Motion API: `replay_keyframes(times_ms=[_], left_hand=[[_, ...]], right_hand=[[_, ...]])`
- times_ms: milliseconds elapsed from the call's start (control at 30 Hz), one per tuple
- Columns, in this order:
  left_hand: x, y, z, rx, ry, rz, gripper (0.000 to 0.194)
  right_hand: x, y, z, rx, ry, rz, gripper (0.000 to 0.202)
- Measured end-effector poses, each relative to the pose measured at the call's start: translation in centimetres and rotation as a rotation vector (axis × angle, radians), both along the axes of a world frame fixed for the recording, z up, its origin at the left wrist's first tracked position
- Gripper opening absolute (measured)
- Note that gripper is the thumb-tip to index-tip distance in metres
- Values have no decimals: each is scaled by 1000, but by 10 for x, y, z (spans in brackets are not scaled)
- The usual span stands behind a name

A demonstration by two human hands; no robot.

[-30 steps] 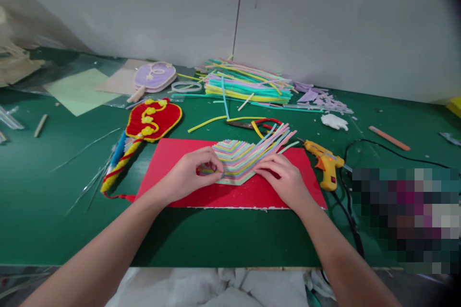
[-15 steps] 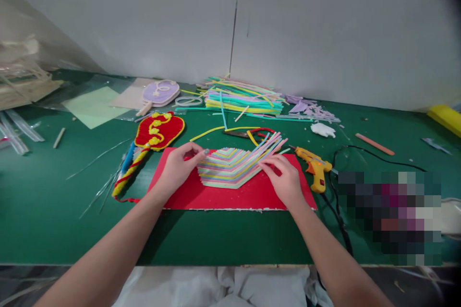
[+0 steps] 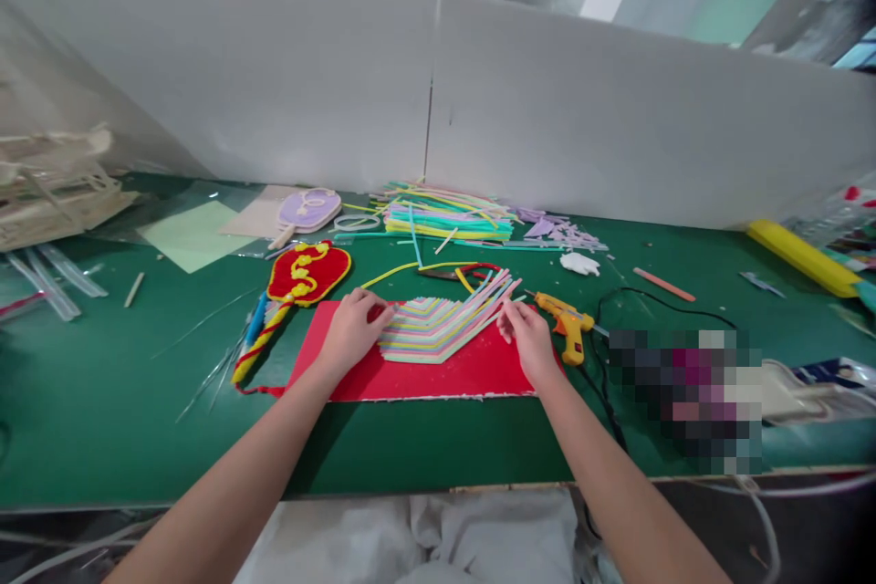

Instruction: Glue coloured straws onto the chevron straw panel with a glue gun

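Observation:
Pastel strips, maybe foam sticks or pipe cleaners, lie side by side in bent rows on a red board. Their right ends fan loosely up and to the right. At the left ends of the rows is my left hand, fingers curled and thumb against the edge of the strips. My right hand hovers at the lower right of the fan with its fingertips drawn together. Whether a strip end is between them is too small to tell. Behind the fan lie red-handled scissors, partly covered by strips.
An orange glue gun with a black cord lies right of the board. To the left is a red and yellow fan-shaped craft. A pile of coloured strips sits at the back, beside purple scraps. A grey partition rises behind.
My view has tilted up, showing more above the partition. My right hand has shifted slightly away from the strips, to the right. My left hand stays at their left edge.

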State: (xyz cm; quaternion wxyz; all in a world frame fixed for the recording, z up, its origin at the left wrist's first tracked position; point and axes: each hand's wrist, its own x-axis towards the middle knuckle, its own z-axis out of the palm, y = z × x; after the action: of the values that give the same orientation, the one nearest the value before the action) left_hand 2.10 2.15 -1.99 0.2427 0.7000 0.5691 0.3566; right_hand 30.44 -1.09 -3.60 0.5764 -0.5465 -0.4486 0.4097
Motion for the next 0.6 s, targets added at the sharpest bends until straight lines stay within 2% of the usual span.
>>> replay_keyframes(times_ms=[200,433,600], left_hand=[[-5,-2,2,-59,-98,-124,20],[-4,-2,7,-147,-333,-152,35],[-4,-3,10,-192,-482,-128,34]], right_hand=[[-3,0,3,15,111,-18,40],[0,4,7,68,322,-139,42],[2,3,11,80,388,-140,42]])
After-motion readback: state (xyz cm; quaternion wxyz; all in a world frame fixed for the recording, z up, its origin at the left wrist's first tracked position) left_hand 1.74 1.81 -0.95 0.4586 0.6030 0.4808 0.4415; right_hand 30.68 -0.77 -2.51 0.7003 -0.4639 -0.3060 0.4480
